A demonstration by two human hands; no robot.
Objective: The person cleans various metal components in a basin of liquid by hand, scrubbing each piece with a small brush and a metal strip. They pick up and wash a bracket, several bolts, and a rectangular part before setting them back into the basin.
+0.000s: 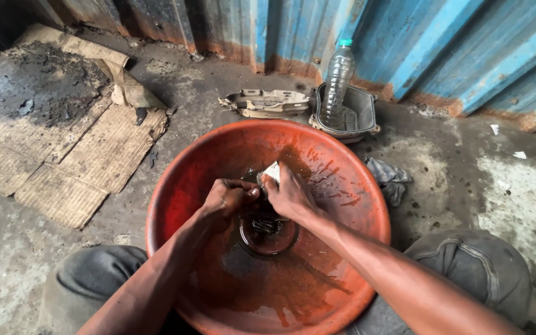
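Both hands are down in the orange basin [348, 248], which sits on the concrete floor [454, 180] between the person's knees. The basin is wet, with dark oily liquid pooled at the bottom and streaks up the far wall.

Left hand [227, 201]: fingers curled tight, thumb pointing toward the right hand. It looks clenched on something small, but what it grips is hidden by the fingers.

Right hand [290, 195]: closed around a pale rag [272, 170], a corner of which sticks out above the knuckles. The two hands touch, or nearly so, at the thumb.

Directly below the hands, at the basin centre, is a dark round part [268, 232] half sunk in the liquid, with small metal bits lying in it. I can't tell what the bits are.

Around the basin:
- A grey tray-like housing [361, 115] sits just behind the far rim, with a clear plastic bottle [339, 84] standing upright in it.
- A beige plastic cover [267, 103] lies flat to the left of the housing.
- A grey cloth [389, 180] is crumpled on the floor, right of the basin.
- Flattened cardboard [82, 155] lies to the left, with dark dirt on its far part.
- A blue corrugated metal wall [442, 49] at the back is rusty along the bottom edge.
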